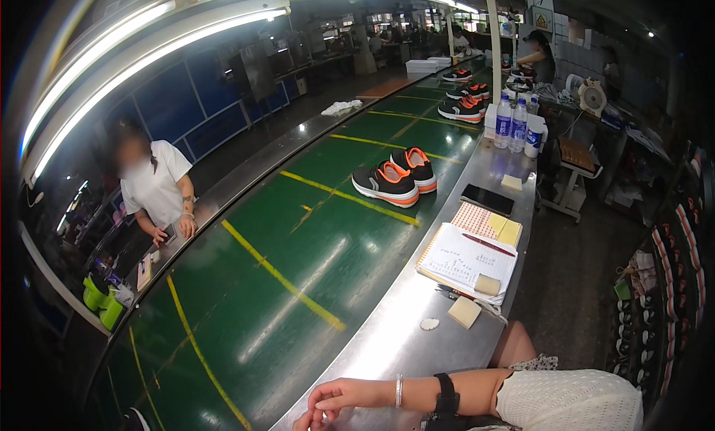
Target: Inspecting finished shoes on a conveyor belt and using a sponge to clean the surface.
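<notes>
My right hand [334, 396] is at the lower edge, above the metal ledge beside the belt, its fingers curled inward. A bracelet circles its wrist. Just below, my left hand [307, 423] is mostly cut off by the frame, with its fingertips close to the right hand's. Whether anything lies between the fingers is hidden. A small white pad [430, 324] rests nearest to my hands, and a cream sponge block [464, 312] sits beyond it. On the green belt [298, 245], farther up, stands a pair of black sneakers [387, 182] with orange trim and white soles.
Along the ledge lie an open notebook [469, 260] with a pen [488, 249], a black phone [487, 199] and water bottles [503, 123]. More sneakers [461, 109] stand farther up the belt. Across it, a person [160, 182] works. Shoe racks [674, 282] fill the right side.
</notes>
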Demonstrator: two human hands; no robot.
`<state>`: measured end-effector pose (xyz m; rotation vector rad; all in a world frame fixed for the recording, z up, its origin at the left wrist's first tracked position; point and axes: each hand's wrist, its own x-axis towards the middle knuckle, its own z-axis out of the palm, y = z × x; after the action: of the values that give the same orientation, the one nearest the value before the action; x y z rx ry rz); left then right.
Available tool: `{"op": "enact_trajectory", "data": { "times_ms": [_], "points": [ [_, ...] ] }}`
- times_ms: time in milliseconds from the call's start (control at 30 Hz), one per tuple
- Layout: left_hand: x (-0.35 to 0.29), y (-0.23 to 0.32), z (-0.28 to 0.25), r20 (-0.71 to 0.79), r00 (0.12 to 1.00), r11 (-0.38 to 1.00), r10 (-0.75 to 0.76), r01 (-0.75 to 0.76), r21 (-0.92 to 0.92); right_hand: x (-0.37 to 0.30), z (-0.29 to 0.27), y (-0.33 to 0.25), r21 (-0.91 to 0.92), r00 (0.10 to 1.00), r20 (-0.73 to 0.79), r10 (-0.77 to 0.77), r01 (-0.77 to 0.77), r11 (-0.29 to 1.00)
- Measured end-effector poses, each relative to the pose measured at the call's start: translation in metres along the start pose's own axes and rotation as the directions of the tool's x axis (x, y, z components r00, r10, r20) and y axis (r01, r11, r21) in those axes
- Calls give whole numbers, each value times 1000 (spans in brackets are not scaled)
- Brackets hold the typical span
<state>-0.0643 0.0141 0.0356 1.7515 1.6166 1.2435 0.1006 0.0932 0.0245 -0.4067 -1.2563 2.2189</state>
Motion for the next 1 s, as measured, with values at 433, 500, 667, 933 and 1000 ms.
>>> {"op": "enact_trajectory", "data": {
  "times_ms": [433, 500, 667, 933, 1000],
  "points": [
    [-1, 8, -3, 165, 960, 968, 224, -239, 72, 1, -2, 5, -28, 1000, -8, 1, -1, 1000],
    [-3, 4, -4, 182, 956, 966, 230, -247, 80, 0, 1, 2, -78, 999, -34, 22, -25, 997],
    [-3, 2, -4, 234, 948, 967, 217, -241, 78, 1, 3, 4, -136, 997, -64, 33, -41, 990],
    [-2, 12, -5, 287, 946, 988, 149, -154, -5, 1, 1, 4, -250, 998, -53, 30, -42, 967],
    [-2, 14, -6, 297, 944, 989, 143, -145, -16, 0, 2, 3, -230, 999, -38, 34, -42, 972]
  ]
}}
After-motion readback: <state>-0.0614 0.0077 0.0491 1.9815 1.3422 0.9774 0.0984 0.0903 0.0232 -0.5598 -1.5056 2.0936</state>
